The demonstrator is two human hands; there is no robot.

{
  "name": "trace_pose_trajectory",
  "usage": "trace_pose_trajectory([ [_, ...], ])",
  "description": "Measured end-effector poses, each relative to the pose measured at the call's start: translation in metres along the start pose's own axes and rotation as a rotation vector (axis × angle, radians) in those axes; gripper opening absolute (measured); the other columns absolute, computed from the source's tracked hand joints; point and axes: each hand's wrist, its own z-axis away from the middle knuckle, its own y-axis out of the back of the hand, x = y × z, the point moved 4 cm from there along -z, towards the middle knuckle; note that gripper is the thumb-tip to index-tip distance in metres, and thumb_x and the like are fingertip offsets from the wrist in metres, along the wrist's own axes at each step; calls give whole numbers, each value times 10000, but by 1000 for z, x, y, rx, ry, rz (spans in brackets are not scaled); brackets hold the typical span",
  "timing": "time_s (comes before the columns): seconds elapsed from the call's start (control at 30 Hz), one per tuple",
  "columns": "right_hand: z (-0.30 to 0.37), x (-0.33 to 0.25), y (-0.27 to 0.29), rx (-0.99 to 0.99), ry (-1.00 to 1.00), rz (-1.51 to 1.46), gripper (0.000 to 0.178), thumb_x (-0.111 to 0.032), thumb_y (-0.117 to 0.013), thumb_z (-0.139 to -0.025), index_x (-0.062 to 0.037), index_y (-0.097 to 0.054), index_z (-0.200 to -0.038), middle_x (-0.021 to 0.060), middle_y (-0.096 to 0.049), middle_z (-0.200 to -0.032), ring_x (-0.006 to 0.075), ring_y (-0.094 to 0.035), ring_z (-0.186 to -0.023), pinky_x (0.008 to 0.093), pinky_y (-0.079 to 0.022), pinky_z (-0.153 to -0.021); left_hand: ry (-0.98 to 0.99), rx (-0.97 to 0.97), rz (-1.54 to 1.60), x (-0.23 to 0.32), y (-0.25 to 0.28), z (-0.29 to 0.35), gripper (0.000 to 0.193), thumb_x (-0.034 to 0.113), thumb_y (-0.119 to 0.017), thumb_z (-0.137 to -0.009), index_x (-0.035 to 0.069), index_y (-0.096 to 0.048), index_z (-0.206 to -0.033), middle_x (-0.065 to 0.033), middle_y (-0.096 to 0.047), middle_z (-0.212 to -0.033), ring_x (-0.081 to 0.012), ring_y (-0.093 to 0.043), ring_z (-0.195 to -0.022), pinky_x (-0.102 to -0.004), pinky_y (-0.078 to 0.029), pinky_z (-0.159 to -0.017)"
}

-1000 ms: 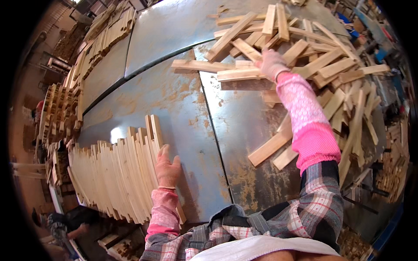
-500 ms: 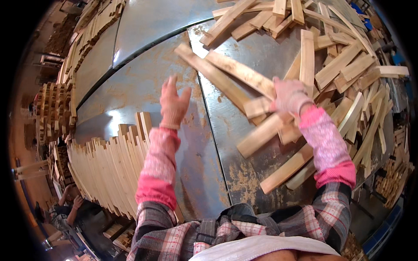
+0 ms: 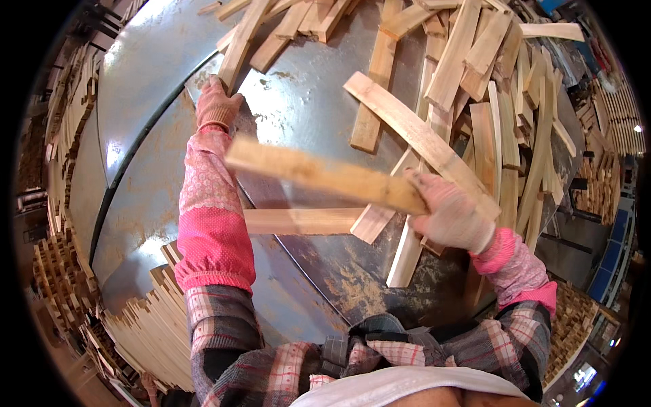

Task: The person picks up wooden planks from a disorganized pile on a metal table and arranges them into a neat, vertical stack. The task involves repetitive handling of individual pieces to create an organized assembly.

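A: What are you observing at the right hand (image 3: 453,211)?

B: From my distant place, I am seeing it at three o'clock, grasping a wooden strip (image 3: 325,175) by the right end. The thumb is pressing the nearer side, the fingers the farther one. The strip is stretching over the centre toward ten o'clock. I am judging that its narrow end is being held because it is fitting inside one palm.

A: And the left hand (image 3: 217,107)?

B: Between ten and eleven o'clock, it is resting right at the near end of a second strip (image 3: 243,44). Whether its fingers are closing on it, I cannot tell.

A: How is the other wood lying?

B: At eight o'clock, a row of strips (image 3: 152,332) is lying side by side, probably packed so that each is supporting its neighbour. Around one to two o'clock, a loose pile (image 3: 453,61) is crossing at all angles.

A: And the materials?

B: The wood is showing pale, flat faces and squared ends; the held piece is appearing blurred. Beneath, the metal table (image 3: 298,102) is shining, with brown, dusty patches (image 3: 363,295).
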Motion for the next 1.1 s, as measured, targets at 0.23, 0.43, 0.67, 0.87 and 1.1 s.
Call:
trace_pose_trajectory([
  [0.23,-8,22,45,498,-63,376,697,-291,-731,-838,-28,-504,-1442,245,-629,-1276,415,-606,-1174,471,-491,-1002,113,-442,1316,-38,-19,104,397,346,-704,-829,31,-690,-1070,-161,-714,-1058,-341,-689,-982,-424,-558,-872],
  [0.43,-25,36,35,162,-336,596,950,-323,-819,-776,-91,-351,-1569,198,-642,-1254,369,-651,-1127,444,-530,-939,64,-589,2443,-40,-5,303,874,329,-743,-829,-35,-356,-1522,-216,-668,-1182,-330,-675,-989,-402,-529,-743],
  [0.67,37,-59,-67,0,-126,-679,635,-48,-768,-797,-26,-558,-1396,69,-681,-1110,145,-632,-987,294,-529,-868,312,-505,2454,-87,-16,514,781,146,-759,-774,6,-454,-1480,-201,-671,-1204,-331,-687,-997,-426,-576,-801],
  [0.87,92,-163,-258,-385,-153,-972,592,-101,-759,-865,-58,-536,-1411,96,-679,-1060,181,-651,-944,310,-542,-843,671,-360,1672,-76,21,651,695,-37,-616,-795,47,-516,-1477,-33,-680,-1204,-147,-636,-1057,-310,-527,-916],
  [1.1,127,-243,-367,-659,138,-52,728,-499,-607,-948,2,-469,-1459,291,-622,-1314,427,-590,-1253,467,-468,-1071,515,-787,231,-120,32,707,503,545,-608,-898,120,-741,-1130,-185,-737,-1065,-369,-700,-1012,-470,-545,-900],
])
